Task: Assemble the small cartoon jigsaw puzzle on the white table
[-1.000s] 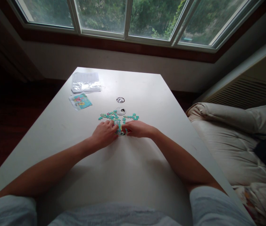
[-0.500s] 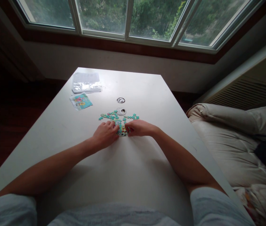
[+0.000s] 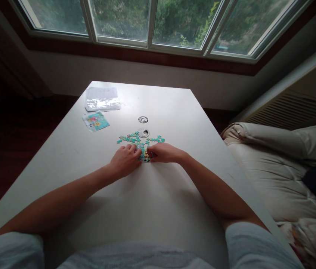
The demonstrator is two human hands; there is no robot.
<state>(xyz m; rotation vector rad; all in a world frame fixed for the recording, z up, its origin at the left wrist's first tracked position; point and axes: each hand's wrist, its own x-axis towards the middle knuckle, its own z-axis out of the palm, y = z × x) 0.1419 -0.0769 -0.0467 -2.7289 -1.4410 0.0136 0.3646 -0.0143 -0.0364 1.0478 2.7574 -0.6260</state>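
A partly assembled jigsaw puzzle [image 3: 142, 152], teal with colourful figures, lies on the white table between my hands. Curled fingers of my left hand [image 3: 126, 158] press on its left side and hold it in place. My right hand [image 3: 163, 152] is closed in a pinch at the puzzle's right side, with a small teal puzzle piece [image 3: 152, 154] partly showing between thumb and fingers. Just beyond, loose green-teal puzzle pieces [image 3: 130, 138] are scattered to the left, and more loose pieces [image 3: 158, 139] lie to the right. My fingers cover parts of the puzzle.
Past the pieces lie a round silvery disc [image 3: 143, 132] and a dark-rimmed round item [image 3: 143, 119]. A colourful picture card [image 3: 96, 121] and a clear plastic packet [image 3: 102, 99] rest at the table's far left. A padded beige seat [image 3: 270, 175] stands beside the table's right edge.
My right hand has shifted very slightly leftward over the puzzle, and a bit of teal piece now shows at its fingers. The left hand stays put.
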